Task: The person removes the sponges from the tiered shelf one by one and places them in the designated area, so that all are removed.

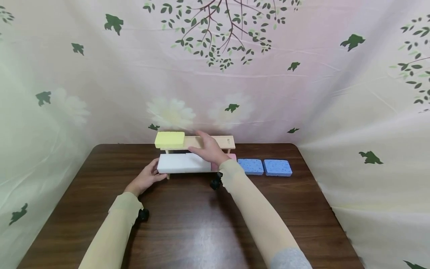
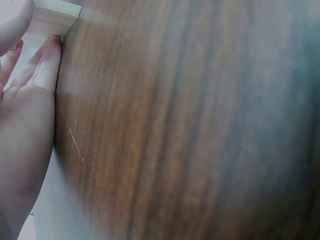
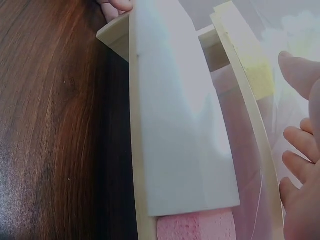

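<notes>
A two-tier wooden shelf (image 1: 221, 141) stands at the back of the table. White sponge blocks (image 1: 174, 163) lie along its lower tier, with a pink sponge (image 3: 195, 227) at their right end. On the upper tier's left end sits a yellow sponge (image 1: 170, 139). My left hand (image 1: 147, 177) holds the lower tier's left end, thumb in front; in the left wrist view its fingers reach the wood (image 2: 50, 22). Above and behind the white blocks, my right hand (image 1: 211, 149) hovers by the upper tier, fingers spread and holding nothing.
Two blue sponges (image 1: 250, 166) lie side by side on the dark wooden table (image 1: 188, 224), right of the shelf. A printed cloth (image 1: 262, 82) with leaves and birds hangs close behind and along both sides.
</notes>
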Action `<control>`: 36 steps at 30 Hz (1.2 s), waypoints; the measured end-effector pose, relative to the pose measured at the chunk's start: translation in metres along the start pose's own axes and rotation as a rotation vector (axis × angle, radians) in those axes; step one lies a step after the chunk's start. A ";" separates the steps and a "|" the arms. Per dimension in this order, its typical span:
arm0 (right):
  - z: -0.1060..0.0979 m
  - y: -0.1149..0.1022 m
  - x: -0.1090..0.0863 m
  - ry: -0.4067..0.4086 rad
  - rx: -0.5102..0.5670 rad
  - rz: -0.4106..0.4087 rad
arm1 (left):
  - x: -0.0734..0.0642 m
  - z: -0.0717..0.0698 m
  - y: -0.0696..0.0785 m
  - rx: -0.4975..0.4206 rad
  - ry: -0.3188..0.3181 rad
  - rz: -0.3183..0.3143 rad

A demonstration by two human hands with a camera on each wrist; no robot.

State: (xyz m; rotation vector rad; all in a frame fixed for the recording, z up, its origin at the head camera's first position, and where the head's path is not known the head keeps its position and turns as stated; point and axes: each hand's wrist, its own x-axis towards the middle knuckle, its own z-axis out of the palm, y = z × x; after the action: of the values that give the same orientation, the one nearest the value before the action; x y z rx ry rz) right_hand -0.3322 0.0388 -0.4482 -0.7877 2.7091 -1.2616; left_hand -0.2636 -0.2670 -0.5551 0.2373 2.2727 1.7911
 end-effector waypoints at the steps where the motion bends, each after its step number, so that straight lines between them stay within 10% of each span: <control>1: 0.002 0.000 0.001 -0.002 -0.008 -0.002 | 0.000 0.000 0.000 -0.002 0.000 0.001; 36: 0.028 -0.031 0.032 -0.075 -0.276 0.034 | -0.003 -0.001 0.000 0.027 -0.011 -0.010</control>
State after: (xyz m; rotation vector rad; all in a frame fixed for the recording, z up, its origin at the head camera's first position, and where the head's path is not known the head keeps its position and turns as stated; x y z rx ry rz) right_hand -0.3400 -0.0130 -0.4392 -0.7892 2.8570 -0.8422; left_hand -0.2612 -0.2687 -0.5542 0.2403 2.2879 1.7506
